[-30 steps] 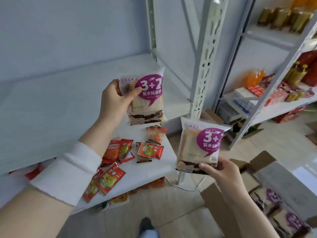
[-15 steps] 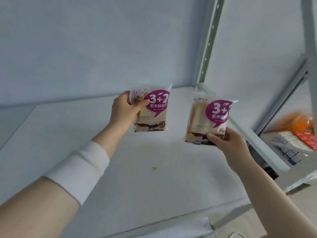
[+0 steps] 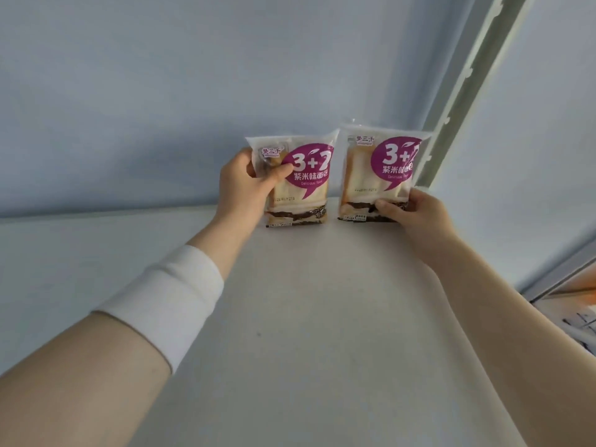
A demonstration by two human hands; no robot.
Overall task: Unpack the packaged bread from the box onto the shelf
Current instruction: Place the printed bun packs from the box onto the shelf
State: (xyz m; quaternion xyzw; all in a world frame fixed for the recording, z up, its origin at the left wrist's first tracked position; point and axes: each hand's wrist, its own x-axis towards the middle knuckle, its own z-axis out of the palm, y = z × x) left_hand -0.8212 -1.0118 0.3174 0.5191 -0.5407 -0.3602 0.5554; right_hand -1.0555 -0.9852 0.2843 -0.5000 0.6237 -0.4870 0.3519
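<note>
Right now your left hand (image 3: 245, 185) grips the left bread packet (image 3: 298, 182) by its upper left side, thumb across the front, while your right hand (image 3: 416, 211) pinches the right bread packet (image 3: 380, 172) at its lower right corner. Both packets stand upright, side by side, with their bottom edges on the white shelf (image 3: 322, 317), close to the blue back wall (image 3: 193, 91) near the slotted upright post (image 3: 458, 91).

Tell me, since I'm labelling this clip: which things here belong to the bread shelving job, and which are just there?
Job: left bread pack in left hand; right bread pack in right hand; shelf.
Just there: upright post; orange goods, blurred.
</note>
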